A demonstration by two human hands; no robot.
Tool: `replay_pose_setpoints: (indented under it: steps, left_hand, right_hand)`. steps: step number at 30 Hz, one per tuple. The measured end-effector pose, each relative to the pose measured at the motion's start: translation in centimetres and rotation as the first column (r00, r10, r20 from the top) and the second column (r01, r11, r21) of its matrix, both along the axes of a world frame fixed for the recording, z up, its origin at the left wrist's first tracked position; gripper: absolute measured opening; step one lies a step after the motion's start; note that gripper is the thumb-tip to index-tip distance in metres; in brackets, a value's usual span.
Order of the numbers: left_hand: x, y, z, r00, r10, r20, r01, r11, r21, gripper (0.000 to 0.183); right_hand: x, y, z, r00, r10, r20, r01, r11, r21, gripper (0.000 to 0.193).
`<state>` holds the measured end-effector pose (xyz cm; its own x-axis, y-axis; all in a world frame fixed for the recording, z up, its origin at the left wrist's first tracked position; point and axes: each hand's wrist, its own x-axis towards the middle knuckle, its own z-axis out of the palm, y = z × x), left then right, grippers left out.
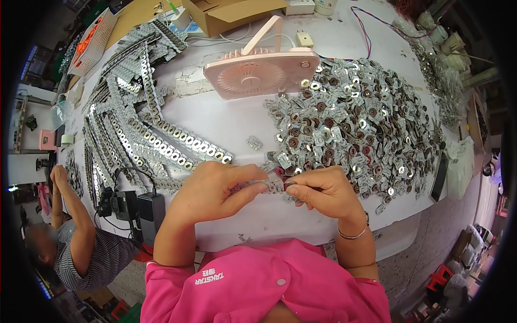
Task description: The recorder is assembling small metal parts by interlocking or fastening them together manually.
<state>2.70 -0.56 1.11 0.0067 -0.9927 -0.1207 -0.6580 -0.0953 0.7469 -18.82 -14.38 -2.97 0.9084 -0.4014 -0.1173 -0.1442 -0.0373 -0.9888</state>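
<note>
Near the front edge of the white table, my left hand (212, 191) pinches a short strip of small silver metal plates (273, 187) between thumb and fingers. Most of the strip's left part is hidden by that hand. At the strip's right end, my right hand (326, 192) is closed, thumb against forefinger, on a small dark round metal piece (289, 183). Whether this piece touches the strip I cannot tell. Just beyond my right hand spreads a large heap of small metal parts (355, 124) with round dark or shiny centres. One loose metal plate (253, 142) lies beyond my hands.
Long metal strips (177, 137) lie piled at left. A pink fan (253, 75) stands behind, near a cardboard box (231, 15). Black devices with cables (151, 210) sit left of my forearm. A phone (440, 175) and plastic bag (461, 167) are at right. Another person (81, 237) works at left.
</note>
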Motion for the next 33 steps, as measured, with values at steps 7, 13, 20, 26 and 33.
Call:
replay_pose_setpoints:
  steps: [7, 13, 20, 26, 33]
  left_hand:
    - [0.2, -0.2, -0.4, 0.994, -0.105, -0.012, 0.105, 0.995, -0.002, 0.012]
    - [-0.5, -0.5, -0.1, 0.953, -0.047, -0.299, 0.040, 0.999, -0.028, 0.012]
    - [-3.0, -1.5, -0.5, 0.930, 0.103, 0.353, 0.006, 0.955, -0.295, 0.017]
    - [-3.8, -1.6, -2.5, 0.904, 0.217, 0.368, -0.056, 0.914, -0.403, 0.020]
    - [-4.1, -2.1, -2.9, 0.901, 0.237, 0.364, -0.046, 0.885, -0.462, 0.022]
  right_hand:
    - [0.4, 0.4, -0.1, 0.997, 0.060, 0.043, -0.060, 0.998, 0.012, 0.017]
    - [0.5, 1.0, 0.0, 0.999, -0.028, -0.017, 0.033, 0.888, 0.460, 0.017]
    - [1.0, 1.8, -1.5, 0.933, -0.356, 0.043, 0.358, 0.932, -0.061, 0.015]
    - [1.0, 1.4, -1.8, 0.933, -0.359, 0.020, 0.359, 0.933, 0.007, 0.016]
    - [1.2, 2.0, -1.3, 0.899, -0.438, -0.005, 0.432, 0.885, 0.174, 0.017]
